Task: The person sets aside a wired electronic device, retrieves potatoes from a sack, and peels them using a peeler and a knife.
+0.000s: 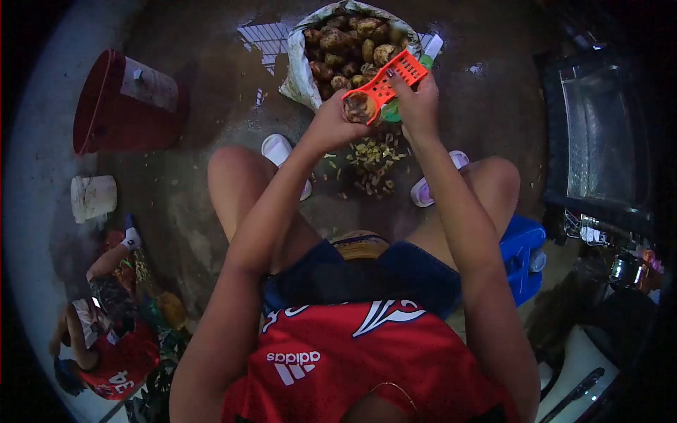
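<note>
Over the floor in front of me, my left hand [337, 123] is closed around a brown, dirt-marked potato [359, 107]. The potato lies against the near end of an orange plastic grater [382, 87] with rows of holes. My right hand [419, 102] grips this grater, with the thumb lying on its perforated face. Green and white parts [431, 49] show behind the grater; I cannot tell what they belong to. Just beyond both hands stands an open white sack [300, 74] full of unpeeled potatoes. Pale peelings [375, 161] lie scattered on the floor below the hands.
A large red bucket [99, 106] and a small white bucket [94, 198] stand at left. Another person [123, 352] in a red shirt is at lower left. A blue plastic container [522, 257] stands beside my right leg. A dark-framed, glassy panel [606, 134] is at right.
</note>
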The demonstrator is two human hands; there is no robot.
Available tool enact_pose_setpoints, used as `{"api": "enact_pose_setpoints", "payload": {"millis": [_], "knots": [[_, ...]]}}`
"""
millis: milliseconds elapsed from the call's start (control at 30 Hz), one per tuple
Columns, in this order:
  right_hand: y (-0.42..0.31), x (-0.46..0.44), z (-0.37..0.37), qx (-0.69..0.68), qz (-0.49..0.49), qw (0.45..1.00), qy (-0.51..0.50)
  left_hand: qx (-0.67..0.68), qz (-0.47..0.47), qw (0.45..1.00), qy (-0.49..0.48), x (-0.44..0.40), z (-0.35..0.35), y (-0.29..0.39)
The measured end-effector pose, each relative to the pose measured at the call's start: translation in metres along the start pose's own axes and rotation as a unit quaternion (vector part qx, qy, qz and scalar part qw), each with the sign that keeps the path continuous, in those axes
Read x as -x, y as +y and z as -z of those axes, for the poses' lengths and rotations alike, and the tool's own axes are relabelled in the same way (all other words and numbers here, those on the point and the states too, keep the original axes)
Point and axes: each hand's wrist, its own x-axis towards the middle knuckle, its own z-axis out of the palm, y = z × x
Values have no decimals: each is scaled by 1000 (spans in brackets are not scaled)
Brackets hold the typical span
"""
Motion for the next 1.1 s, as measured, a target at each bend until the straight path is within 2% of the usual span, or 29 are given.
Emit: {"api": "enact_pose_setpoints", "payload": {"millis": [100, 200, 267, 300, 400, 500, 533, 633, 700, 733, 800, 833, 867, 1000, 1100], "knots": [[-2, -2, 0, 57, 42, 998, -6, 45, -20, 999, 5, -1, -1, -6], [-13, -4, 5, 202, 130, 970, 23, -11, -59, 998, -10, -1, 0, -7], [-11, -24, 25, 232, 164, 955, 83, -40, -62, 997, -35, 2, 4, -3], [-9, -34, 33, 245, 181, 946, 111, -55, -64, 995, -47, 4, 6, -2], [-10, -40, 40, 168, 150, 965, 135, 7, -56, 998, -18, 4, 6, -3], [-19, -25, 30, 228, 123, 963, 78, -65, -40, 997, 15, 0, 7, -2], [-18, -26, 34, 309, 194, 928, 75, -72, -37, 997, 17, -1, 8, -5], [-15, -31, 30, 136, 134, 980, 57, -82, -23, 996, 24, -5, 9, -14], [-18, -22, 20, -25, 41, 999, 11, -75, -3, 997, 21, -6, 8, -15], [-20, -17, 14, -105, -7, 994, -10, -28, -14, 999, 14, -5, 5, -15], [-10, -9, 6, 0, 23, 999, -38, 64, -37, 997, 0, -3, -2, -10], [-6, -6, 2, 52, 37, 997, -52, 46, -15, 999, -3, -2, -3, -6], [-3, -5, 0, 8, 41, 998, -53, 28, 7, 1000, -5, 0, -2, -2], [-7, -5, -1, 115, 124, 985, -29, 16, 38, 999, -1, 0, -1, 0], [-19, -2, 1, 152, 160, 975, -14, 30, -17, 999, 7, -3, -1, -5]]}}
